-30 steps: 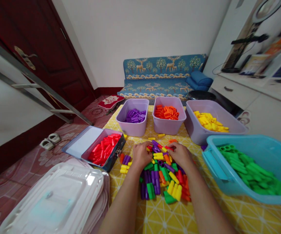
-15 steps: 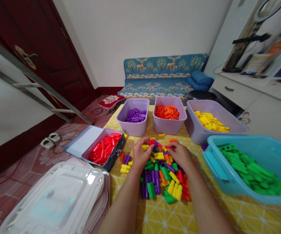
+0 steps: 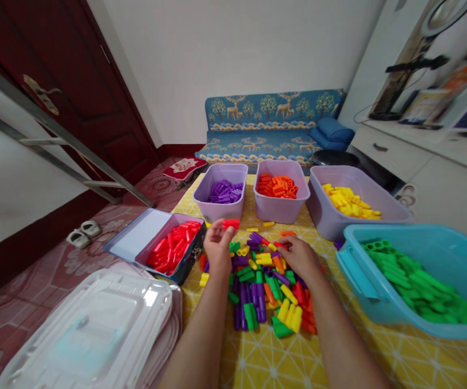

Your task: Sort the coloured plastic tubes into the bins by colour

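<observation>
My left hand (image 3: 218, 249) is closed on a red plastic piece (image 3: 230, 223), lifted above the left side of a mixed pile. At the far right part of the pile, my right hand (image 3: 301, 256) pinches another red piece (image 3: 281, 245) between thumb and fingers. Below and between the hands lie loose tube-shaped pieces: purple pieces (image 3: 253, 300), green pieces (image 3: 251, 316), yellow pieces (image 3: 290, 315) and some orange and red ones. Left of my left hand, an open metal box (image 3: 190, 266) holds red pieces (image 3: 175, 246).
Behind the pile stand a lilac bin (image 3: 221, 212) of purple pieces, another (image 3: 279, 210) of orange ones and a third (image 3: 322, 216) of yellow. A turquoise bin (image 3: 363, 281) with green pieces is at right. Stacked white lids (image 3: 95, 329) occupy the left front.
My left hand has moved left from the pile's middle and raised a red piece. My right hand stays nearly where it was, still pinching a red piece.
</observation>
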